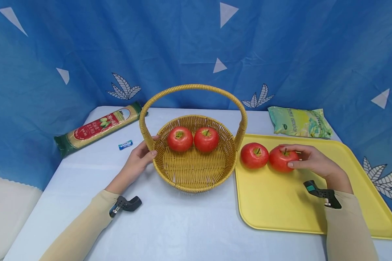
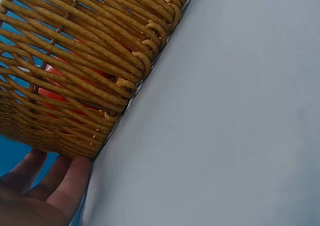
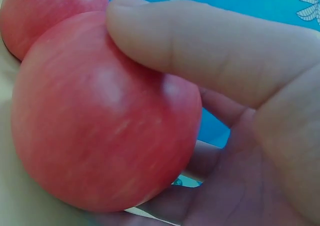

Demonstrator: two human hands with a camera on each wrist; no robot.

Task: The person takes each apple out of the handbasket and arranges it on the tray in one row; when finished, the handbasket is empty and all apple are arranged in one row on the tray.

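A woven wicker basket point(image 1: 194, 168) with a tall arched handle stands mid-table, holding a red apple point(image 1: 180, 139) and, beside it, a second apple point(image 1: 206, 139). My left hand point(image 1: 138, 161) grips the basket's left side by the base of the handle, thumb on the near side. In the left wrist view its fingers point(image 2: 70, 188) touch the woven wall point(image 2: 75, 86). On the yellow tray point(image 1: 268, 203), my right hand point(image 1: 317, 163) holds a red apple point(image 3: 105, 121) between thumb and fingers. Left of that one, another apple point(image 1: 254, 155) sits against it.
A pack of spaghetti point(image 1: 99, 128) lies at the back left, with a small blue wrapped item point(image 1: 125, 145) near it. Behind the tray rests a green-yellow soft packet point(image 1: 300, 122). A blue curtain point(image 1: 183, 47) hangs along the table's back edge.
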